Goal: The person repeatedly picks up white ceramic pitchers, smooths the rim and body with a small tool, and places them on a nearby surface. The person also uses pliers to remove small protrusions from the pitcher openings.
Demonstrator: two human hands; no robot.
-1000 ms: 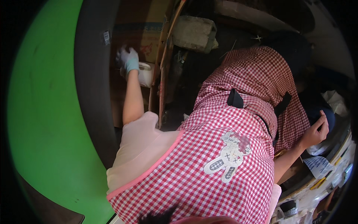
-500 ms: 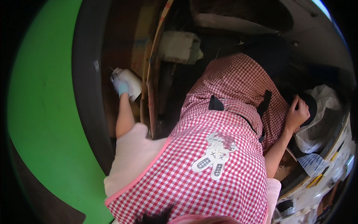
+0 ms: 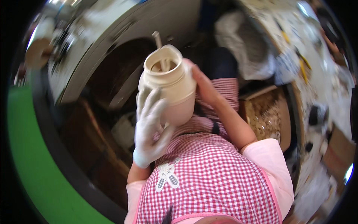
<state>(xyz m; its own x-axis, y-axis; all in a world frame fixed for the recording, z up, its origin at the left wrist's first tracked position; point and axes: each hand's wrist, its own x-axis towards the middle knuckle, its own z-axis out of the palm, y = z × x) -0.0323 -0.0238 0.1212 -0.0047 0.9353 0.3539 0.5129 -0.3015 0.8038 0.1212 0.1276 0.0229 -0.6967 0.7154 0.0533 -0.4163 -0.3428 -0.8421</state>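
Note:
A cream plastic container (image 3: pixel 172 87) with a wide, uncapped mouth is up in front of my lap, tilted with its mouth away from me. Pale stick-like pieces show inside the mouth, and a thin pale rod (image 3: pixel 157 39) rises beyond the rim. My left hand (image 3: pixel 149 123), in a white glove with a light blue cuff, lies along the container's left side, fingers curved against it. My bare right hand (image 3: pixel 203 82) grips its right side; the fingertips are hidden behind it. Motion blurs the picture.
A green surface (image 3: pixel 30 149) with a dark edge runs along the left. A cardboard box (image 3: pixel 285 127) with brownish bits stands at right, below a whitish bag (image 3: pixel 238 48). The right-hand bench holds yellow-handled tools (image 3: pixel 304 71) and plastic wrapping. A paper roll (image 3: pixel 39 44) is far left.
My gloved left hand has come up from the low space at left with a white object, now in front of me. My right hand has left my knee and holds the container. The view has turned right.

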